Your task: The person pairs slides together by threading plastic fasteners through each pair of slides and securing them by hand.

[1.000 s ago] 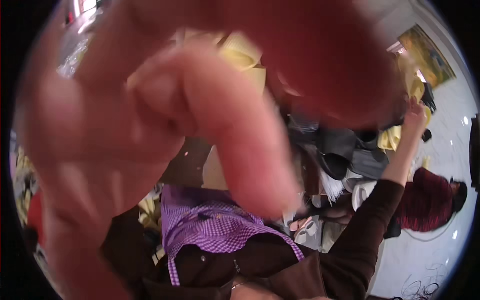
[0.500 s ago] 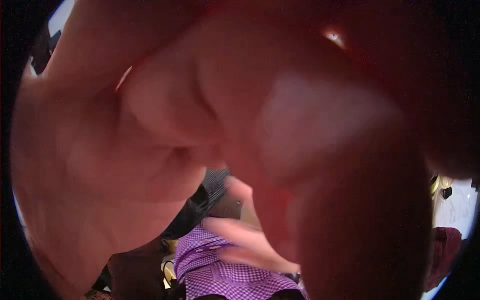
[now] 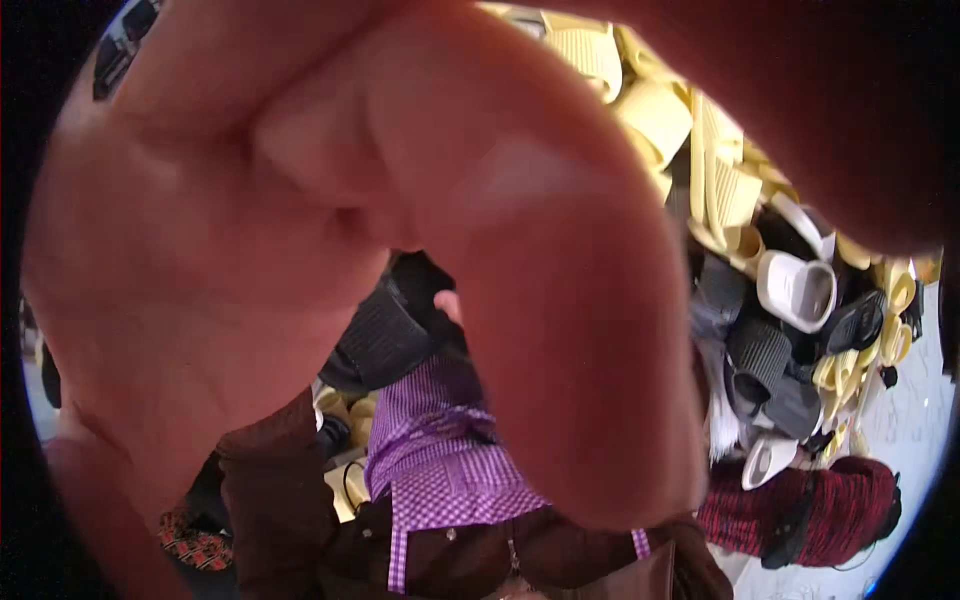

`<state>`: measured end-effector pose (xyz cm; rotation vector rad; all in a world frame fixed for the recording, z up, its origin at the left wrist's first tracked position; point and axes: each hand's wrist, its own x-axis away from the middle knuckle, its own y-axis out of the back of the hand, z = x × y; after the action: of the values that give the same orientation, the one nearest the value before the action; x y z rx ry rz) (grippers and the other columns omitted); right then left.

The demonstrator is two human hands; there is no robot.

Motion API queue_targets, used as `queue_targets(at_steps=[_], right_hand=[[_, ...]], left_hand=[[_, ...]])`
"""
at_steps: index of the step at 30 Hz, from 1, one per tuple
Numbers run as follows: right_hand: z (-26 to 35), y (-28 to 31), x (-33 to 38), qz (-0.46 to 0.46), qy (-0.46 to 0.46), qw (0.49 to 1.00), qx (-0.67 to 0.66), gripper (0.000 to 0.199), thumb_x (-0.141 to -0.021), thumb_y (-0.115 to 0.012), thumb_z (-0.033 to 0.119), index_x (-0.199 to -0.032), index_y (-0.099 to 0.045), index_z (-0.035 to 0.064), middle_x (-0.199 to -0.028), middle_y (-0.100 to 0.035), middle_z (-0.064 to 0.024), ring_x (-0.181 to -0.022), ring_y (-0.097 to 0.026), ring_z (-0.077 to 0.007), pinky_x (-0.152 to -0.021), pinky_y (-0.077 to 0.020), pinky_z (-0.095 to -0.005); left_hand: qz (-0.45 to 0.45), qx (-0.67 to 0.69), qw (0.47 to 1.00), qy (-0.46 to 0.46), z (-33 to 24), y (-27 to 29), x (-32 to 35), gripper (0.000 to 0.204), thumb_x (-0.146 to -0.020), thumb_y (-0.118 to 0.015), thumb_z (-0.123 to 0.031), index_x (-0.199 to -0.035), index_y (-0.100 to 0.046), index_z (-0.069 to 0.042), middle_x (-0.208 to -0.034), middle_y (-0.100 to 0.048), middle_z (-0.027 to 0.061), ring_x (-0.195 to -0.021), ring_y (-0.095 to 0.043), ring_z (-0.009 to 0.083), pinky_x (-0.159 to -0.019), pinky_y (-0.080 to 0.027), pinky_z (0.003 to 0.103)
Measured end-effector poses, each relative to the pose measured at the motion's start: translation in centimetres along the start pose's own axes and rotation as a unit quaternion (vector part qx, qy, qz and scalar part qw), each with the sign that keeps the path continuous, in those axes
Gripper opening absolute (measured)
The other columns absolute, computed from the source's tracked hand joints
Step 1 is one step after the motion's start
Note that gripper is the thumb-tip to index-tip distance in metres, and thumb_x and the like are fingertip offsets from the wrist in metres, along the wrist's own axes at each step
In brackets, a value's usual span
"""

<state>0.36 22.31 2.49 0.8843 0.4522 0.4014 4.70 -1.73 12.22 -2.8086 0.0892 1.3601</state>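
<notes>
One hand, your left [image 3: 230, 230], fills most of the left and upper field, very near the lens; its thumb [image 3: 590, 370] stands well apart from a dark, blurred finger [image 3: 830, 150] at upper right. The remaining fingertips are out of sight, so whether it has hold of anything cannot be told. Behind your thumb, a single fingertip, seemingly of your right hand [image 3: 448, 303], shows near a black ribbed slipper [image 3: 378, 338]; its grip is hidden. The slipper lies just above your purple checked apron [image 3: 440, 440], worn over dark brown clothing [image 3: 280, 490]. Through the gap between thumb and finger, note the heaped yellow sandals [image 3: 655, 120], with a white sandal [image 3: 775, 285] and dark grey slippers [image 3: 757, 355] below them. Lower right: dark red and black striped fabric [image 3: 850, 510] beside pale floor [image 3: 920, 410].
</notes>
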Motion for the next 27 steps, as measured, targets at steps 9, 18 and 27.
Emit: queue_targets(at_steps=[9, 18, 27], right_hand=[[-5.4, 4.1, 1.3, -0.186, 0.010, 0.982, 0.012, 0.062, -0.067, -0.071, 0.014, -0.125, -0.051, 0.0066, -0.135, -0.040, -0.0209, -0.122, -0.042, -0.0364, -0.102, -0.0346, -0.0398], [-6.3, 5.4, 4.9, -0.244, -0.048, 0.967, -0.057, 0.060, -0.067, -0.071, 0.014, -0.123, -0.052, 0.0042, -0.137, -0.038, -0.0216, -0.126, -0.039, -0.0335, -0.103, -0.0342, -0.0377], [-6.9, 5.0, 6.4, -0.245, -0.080, 0.960, -0.107, 0.060, -0.066, -0.070, 0.013, -0.123, -0.053, 0.0037, -0.139, -0.035, -0.0215, -0.127, -0.039, -0.0332, -0.104, -0.0331, -0.0383]], left_hand=[[-0.116, -0.127, 0.979, 0.109, 0.6, -3.3, 5.3, 0.033, -0.095, -0.045, -0.015, -0.124, -0.050, 0.000, -0.109, -0.058, 0.0157, -0.084, -0.057, 0.0202, -0.073, -0.045, 0.029], [-0.205, 0.079, 0.838, 0.499, 4.4, -9.1, 16.5, 0.031, -0.098, -0.044, -0.024, -0.115, -0.050, 0.002, -0.092, -0.061, 0.0109, -0.070, -0.060, 0.0164, -0.062, -0.048, 0.026], [-0.225, 0.031, 0.857, 0.462, 5.9, -10.3, 12.3, 0.023, -0.096, -0.044, -0.021, -0.099, -0.051, 0.001, -0.075, -0.058, 0.0060, -0.054, -0.053, 0.0116, -0.045, -0.041, 0.024]])
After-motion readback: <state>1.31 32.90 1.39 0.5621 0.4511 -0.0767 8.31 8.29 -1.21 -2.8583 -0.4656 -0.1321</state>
